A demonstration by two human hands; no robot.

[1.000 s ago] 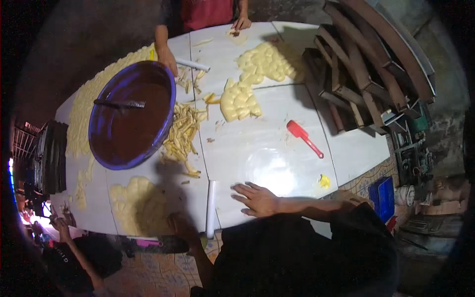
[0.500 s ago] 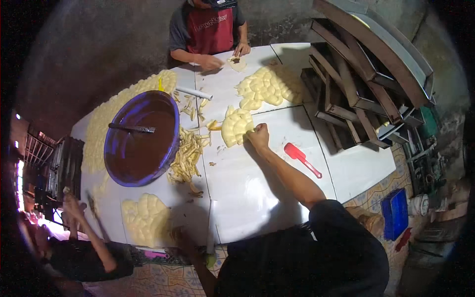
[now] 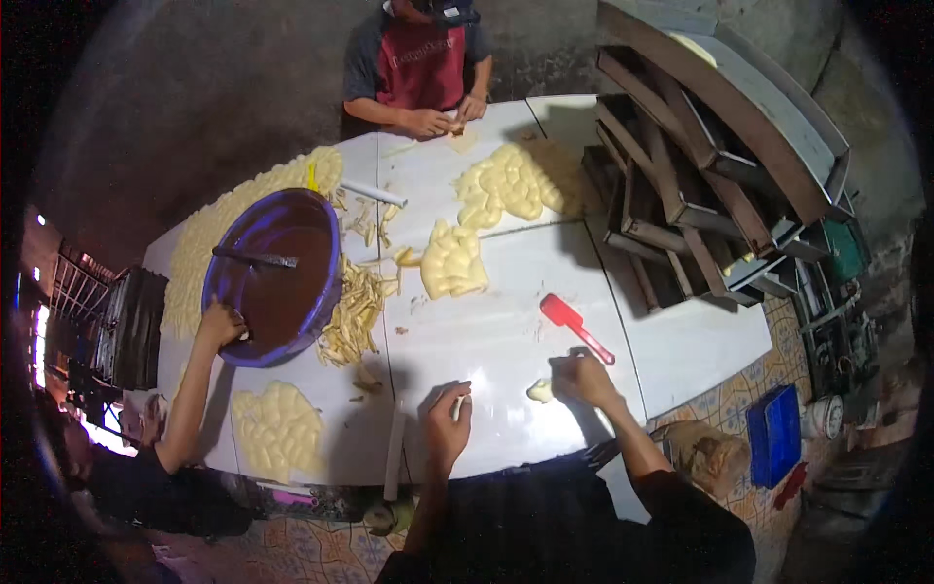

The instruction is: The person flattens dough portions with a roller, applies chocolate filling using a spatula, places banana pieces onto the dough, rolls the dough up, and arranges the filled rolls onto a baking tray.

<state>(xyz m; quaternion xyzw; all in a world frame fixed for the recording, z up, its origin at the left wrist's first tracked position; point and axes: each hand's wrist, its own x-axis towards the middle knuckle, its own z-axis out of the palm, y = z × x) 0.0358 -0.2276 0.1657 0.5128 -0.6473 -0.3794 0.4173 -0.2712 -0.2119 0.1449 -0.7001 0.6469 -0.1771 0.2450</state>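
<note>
Lump of soft-looking, pale-yellow material [image 3: 540, 390] just beside the right grip [image 3: 584, 380]

From my distant seat I see the lump towards the near edge of the white-topped table [image 3: 496, 331], right of its middle. The right grip, a bare hand, bends down next to it; shade covers the fingertips, so I cannot tell whether they pinch anything. The left grip [image 3: 449, 419], also bare, is half-curled by the near edge, and I cannot make out whether anything lies in it. I judge that both are set low and close to the body for fine work.

The red, flat-bladed spatula [image 3: 576, 326] lies beyond the right grip, handle angled towards the right edge, probably for easy picking up. The white, smooth cylindrical rod [image 3: 394, 448] lies left of the left grip, reaching the near edge, perhaps out of the way.

Towards the left edge stands the round, purple-blue tub [image 3: 321, 297] of brown paste [image 3: 282, 302], beside a heap of yellowish strips [image 3: 350, 307], presumably so several people can share both; a co-worker's hand [image 3: 222, 326] is at its rim. Brown rectangular trays [image 3: 759, 117] are stacked by the right edge, likely to save room.
</note>
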